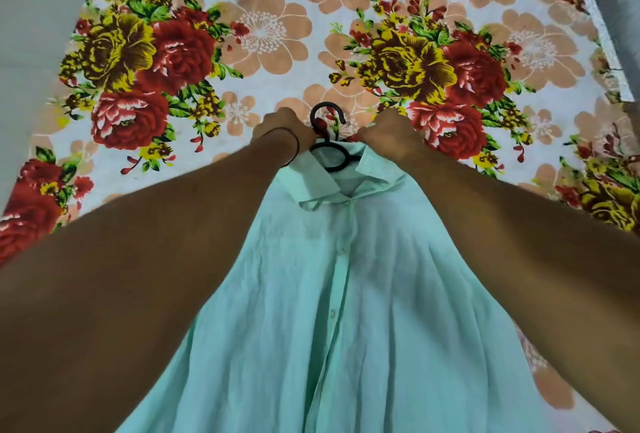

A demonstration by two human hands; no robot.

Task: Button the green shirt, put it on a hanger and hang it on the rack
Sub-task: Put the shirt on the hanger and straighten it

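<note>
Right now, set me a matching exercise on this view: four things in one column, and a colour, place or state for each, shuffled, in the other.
Things
1. clothes hanger
2. shirt
3. bedsheet
4. wristband

Descriptions
A. floral print, spread out beneath everything else
B. pale green, draping down from its collar
C. black, hook sticking out above the collar
D. thin dark loop round the left wrist

Pairs: 1-C, 2-B, 3-A, 4-D

home bedroom | floral bedsheet (277, 61) spread over a bed | plain pale walls (31, 34)
</note>
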